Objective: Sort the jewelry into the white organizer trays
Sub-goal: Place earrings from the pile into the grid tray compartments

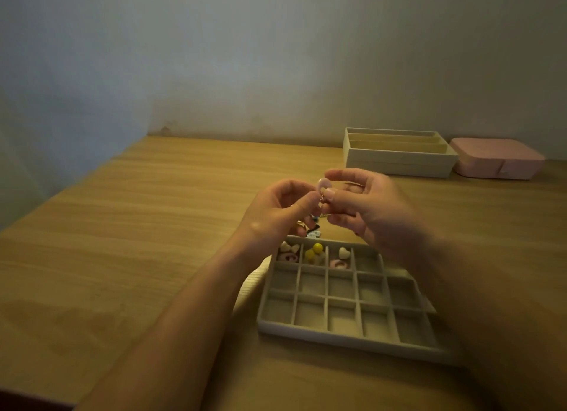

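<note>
A: Which step is the person on?

B: Mid-sort. Both hands are raised over the far edge of the divided tray [337,337], with a pink piece [322,184] held between them. It is small and blurred, perhaps an earring with a thin wire hook.

A: How do the fingers lie?

B: The right hand [365,208] pinches the pink piece between thumb and forefinger. The left hand [277,214] has its thumb and forefinger curled in against the lower part of the piece, apparently nipping the hook. The other fingers of both hands are loosely bent.

A: And the rest of the jewelry?

B: Some sits in the tray's far row: white hearts and a pink ring in one compartment, yellow beads [317,247] in the next, and a white heart [343,252] with a pink ring in a third. The nearer rows hold nothing visible. A small loose pile [313,229] lies on the table [153,226] just beyond the tray, half hidden by the hands.

A: What does the next move call for?

B: Probably one hand letting go, then the other lowering the piece into a compartment, likely one with matching pink items. It is light and tiny, so it needs a low, careful release.
</note>
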A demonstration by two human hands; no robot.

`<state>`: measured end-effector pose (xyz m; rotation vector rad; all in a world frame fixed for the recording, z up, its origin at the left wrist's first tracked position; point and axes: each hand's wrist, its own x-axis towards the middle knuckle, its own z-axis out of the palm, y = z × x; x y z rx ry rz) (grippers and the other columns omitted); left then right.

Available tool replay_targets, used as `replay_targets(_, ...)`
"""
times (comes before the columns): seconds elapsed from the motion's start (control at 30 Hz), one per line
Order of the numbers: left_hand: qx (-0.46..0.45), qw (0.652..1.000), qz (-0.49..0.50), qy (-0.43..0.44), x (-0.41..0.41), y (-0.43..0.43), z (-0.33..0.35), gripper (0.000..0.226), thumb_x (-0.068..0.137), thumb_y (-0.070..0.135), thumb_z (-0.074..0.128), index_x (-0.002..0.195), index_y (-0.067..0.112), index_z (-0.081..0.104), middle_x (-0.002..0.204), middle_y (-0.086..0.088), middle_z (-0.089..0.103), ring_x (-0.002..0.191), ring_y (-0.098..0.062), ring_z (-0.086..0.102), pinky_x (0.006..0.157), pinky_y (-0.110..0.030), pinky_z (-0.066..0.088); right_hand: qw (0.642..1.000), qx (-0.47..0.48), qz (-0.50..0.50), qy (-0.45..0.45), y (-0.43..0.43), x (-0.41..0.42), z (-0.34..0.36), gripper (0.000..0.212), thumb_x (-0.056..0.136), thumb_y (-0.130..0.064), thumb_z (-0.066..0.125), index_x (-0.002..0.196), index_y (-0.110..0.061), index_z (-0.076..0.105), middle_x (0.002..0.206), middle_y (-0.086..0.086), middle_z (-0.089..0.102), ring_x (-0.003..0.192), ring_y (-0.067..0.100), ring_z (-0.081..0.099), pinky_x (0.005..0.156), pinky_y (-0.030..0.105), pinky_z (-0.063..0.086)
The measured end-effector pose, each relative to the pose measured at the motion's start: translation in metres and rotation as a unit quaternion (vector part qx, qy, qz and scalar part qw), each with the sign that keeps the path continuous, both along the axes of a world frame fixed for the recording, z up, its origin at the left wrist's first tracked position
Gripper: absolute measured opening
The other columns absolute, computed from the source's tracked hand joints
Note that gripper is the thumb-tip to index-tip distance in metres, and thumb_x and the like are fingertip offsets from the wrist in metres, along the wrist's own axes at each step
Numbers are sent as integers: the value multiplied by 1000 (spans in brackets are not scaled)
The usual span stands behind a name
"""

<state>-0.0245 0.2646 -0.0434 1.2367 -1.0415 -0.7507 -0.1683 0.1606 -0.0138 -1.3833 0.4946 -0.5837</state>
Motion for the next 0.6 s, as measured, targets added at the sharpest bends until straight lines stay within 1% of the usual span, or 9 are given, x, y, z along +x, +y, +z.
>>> replay_targets(0.13, 6, 1000, -21, -5, -5, -1, -1, 22, 80, 25, 75, 99, 15, 69, 87, -4, 68, 74, -16, 63, 63, -26, 52, 999, -38, 10, 32, 1, -25, -3, 28, 80, -16, 74, 107, -10, 70, 94, 6, 77, 87, 22, 75, 76, 34, 62)
replay_targets(0.23, 8, 1000, -6, -12, -8, -1, -3, 19, 76, 29, 78, 92, 22, 71, 84, -1, 68, 76, -17, 64, 67, -30, 53, 998, -37, 5, 45, -1, -32, -6, 14, 89, -10, 71, 103, -10, 71, 92, 5, 76, 84, 20, 73, 74, 33, 62)
replay_targets(0.33, 0, 1000, 1, -15, -12, -1, -2, 17, 76, 28, 77, 90, 20, 72, 82, -4, 69, 72, -17, 63, 67, -31, 53, 998, -50, -15, 39, -1, -33, -9, 10, 90, -8, 69, 100, -7, 70, 83, 3, 74, 76, 17, 70, 71, 32, 60)
replay_targets(0.43, -7, 1000, 7, -6, -13, -1, -1, 17, 76, 28, 76, 88, 17, 73, 78, -5, 69, 67, -16, 63, 63, -27, 54, 998, -52, -15, 39, 0, -33, -12, 9, 89, -6, 70, 97, -7, 70, 80, 6, 73, 72, 20, 68, 71, 36, 59)
replay_targets(0.5, -3, 1000, 15, -9, -13, 0, 0, 22, 75, 29, 75, 91, 13, 72, 74, -3, 69, 64, -14, 63, 61, -26, 53, 997, -59, -18, 44, 1, -33, -14, 13, 88, -5, 71, 100, -10, 70, 79, 5, 72, 70, 19, 64, 69, 36, 57)
replay_targets(0.6, 4, 1000, 23, -9, -15, 1, 1, 24, 76, 27, 74, 92, 9, 71, 72, -4, 69, 62, -14, 64, 57, -22, 54, 996, -72, -9, 55, 2, -34, -14, 26, 89, -5, 71, 110, -19, 70, 80, -1, 74, 68, 16, 63, 65, 30, 58)
